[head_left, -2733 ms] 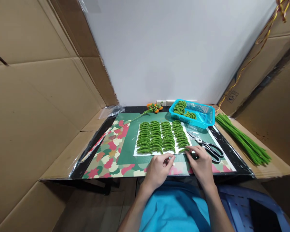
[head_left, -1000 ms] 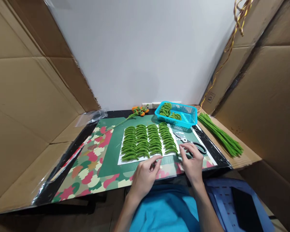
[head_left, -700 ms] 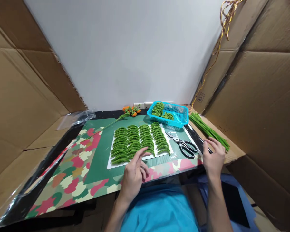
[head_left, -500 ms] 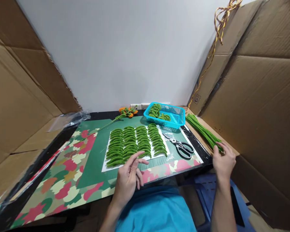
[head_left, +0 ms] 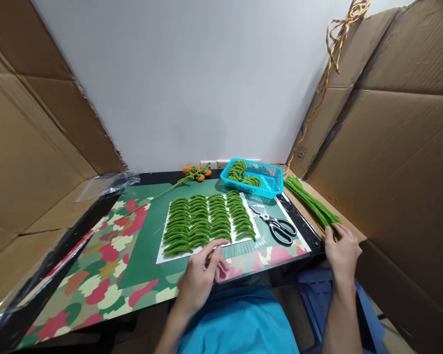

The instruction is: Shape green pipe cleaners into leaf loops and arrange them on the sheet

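A bundle of long green chenille stems lies along the right edge of the table. My right hand has its thumb and fingers closed around stems at the bundle's near end. Over the table's front edge hovers my left hand, fingers loosely bent and apart, holding nothing. Just beyond it is a white sheet bearing four columns of curved green fuzzy pieces. Scissors with black and grey handles lie between the sheet and the bundle, blades partly apart.
A blue plastic basket with more curved green pieces stands at the back. An orange flower on a long green stem lies on the green mat. Cardboard walls flank both sides, and a blue stool stands below right.
My left hand has moved slightly right and its fingers have drawn closer together. The right hand stays at the stems' near end, a little lower in view.
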Motion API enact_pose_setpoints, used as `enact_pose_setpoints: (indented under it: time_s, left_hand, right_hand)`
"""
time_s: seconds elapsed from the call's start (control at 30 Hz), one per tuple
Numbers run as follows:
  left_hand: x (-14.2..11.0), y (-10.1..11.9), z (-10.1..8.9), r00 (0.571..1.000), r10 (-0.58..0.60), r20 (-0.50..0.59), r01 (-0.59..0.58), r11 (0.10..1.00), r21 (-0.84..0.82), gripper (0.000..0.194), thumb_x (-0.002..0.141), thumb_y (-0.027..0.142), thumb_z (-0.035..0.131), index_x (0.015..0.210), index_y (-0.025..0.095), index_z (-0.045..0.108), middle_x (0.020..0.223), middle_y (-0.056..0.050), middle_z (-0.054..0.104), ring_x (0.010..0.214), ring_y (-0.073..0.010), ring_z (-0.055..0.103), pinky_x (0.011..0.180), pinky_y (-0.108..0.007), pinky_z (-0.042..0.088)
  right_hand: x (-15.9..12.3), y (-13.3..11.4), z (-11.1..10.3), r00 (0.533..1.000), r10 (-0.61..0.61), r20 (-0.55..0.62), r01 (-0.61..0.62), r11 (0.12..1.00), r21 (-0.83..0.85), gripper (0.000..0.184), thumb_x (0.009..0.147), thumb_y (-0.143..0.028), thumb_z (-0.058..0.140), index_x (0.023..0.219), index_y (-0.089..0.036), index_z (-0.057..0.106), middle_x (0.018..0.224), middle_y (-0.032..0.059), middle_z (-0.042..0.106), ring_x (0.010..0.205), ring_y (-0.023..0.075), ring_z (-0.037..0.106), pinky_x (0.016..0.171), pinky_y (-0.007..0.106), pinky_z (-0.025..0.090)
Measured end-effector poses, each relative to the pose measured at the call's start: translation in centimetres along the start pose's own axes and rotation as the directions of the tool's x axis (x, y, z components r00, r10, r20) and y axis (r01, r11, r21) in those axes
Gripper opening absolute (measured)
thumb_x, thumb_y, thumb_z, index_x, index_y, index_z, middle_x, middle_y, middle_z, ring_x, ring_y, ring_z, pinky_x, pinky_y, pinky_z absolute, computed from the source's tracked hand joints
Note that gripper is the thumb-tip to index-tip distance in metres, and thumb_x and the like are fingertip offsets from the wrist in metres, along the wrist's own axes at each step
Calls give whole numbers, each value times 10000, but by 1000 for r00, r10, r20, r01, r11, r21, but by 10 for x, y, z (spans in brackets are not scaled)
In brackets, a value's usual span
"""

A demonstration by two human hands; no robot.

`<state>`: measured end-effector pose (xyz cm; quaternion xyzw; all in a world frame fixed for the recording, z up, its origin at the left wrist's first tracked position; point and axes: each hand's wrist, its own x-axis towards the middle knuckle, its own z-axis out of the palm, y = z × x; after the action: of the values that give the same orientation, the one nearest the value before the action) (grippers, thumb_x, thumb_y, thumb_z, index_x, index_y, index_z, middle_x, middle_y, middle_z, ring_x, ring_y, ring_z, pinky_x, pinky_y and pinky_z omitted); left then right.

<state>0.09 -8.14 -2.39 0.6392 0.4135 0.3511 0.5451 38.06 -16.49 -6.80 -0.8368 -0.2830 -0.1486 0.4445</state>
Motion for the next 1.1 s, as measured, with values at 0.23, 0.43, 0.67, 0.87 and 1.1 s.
enact_pose_setpoints:
  time_s: [0.23, 0.43, 0.67, 0.87, 1.1]
  left_hand:
    - [0, 1, 0, 1000, 7, 8, -7, 1000, 28, 519, 1041, 572, 529, 1271, 137, 693, 695, -23, 708, 524, -152, 621, 520, -241, 485]
    - [-1, 0, 0, 1000, 16, 9, -16, 1000, 25, 510, 1039, 570, 534, 1269, 146, 699, 700, -20, 708, 526, -155, 618, 521, -244, 478]
    - [-3, -2, -1, 1000, 18, 3, -18, 1000, 25, 507, 1039, 575, 539, 1267, 155, 706, 700, -20, 708, 518, -153, 613, 525, -247, 476]
    - [-2, -3, -1, 1000, 18, 4, -18, 999, 28, 499, 1047, 566, 534, 1274, 156, 704, 703, -20, 710, 518, -149, 611, 528, -245, 475]
    - [-3, -1, 0, 1000, 16, -3, -16, 1000, 22, 502, 1044, 566, 538, 1263, 146, 705, 698, -20, 712, 513, -148, 617, 530, -245, 485]
  right_hand:
    - [-2, -15, -7, 996, -80, -41, 83, 991, 102, 683, 903, -568, 549, 1289, -40, 750, 1394, 264, 690, 1335, 454, 618, 1161, 628, 440]
    - [-7, -34, -12, 986, -143, -81, 160, 947, 277, 650, 944, -568, 621, 1381, -94, 708, 1446, 220, 669, 1365, 389, 621, 1189, 575, 454]
    - [-13, -48, -13, 991, -107, -79, 133, 822, 554, 565, 950, -480, 734, 1413, -158, 697, 1481, 178, 653, 1392, 365, 610, 1138, 572, 523]
    - [-17, -51, -11, 999, -38, -25, 44, 683, 729, 553, 925, -407, 782, 1431, -204, 687, 1546, 136, 607, 1459, 370, 543, 1190, 573, 478]
    - [-20, -70, -23, 1000, -16, -20, 25, 530, 847, 516, 931, -314, 720, 1437, -220, 682, 1563, 109, 586, 1404, 360, 582, 1138, 554, 499]
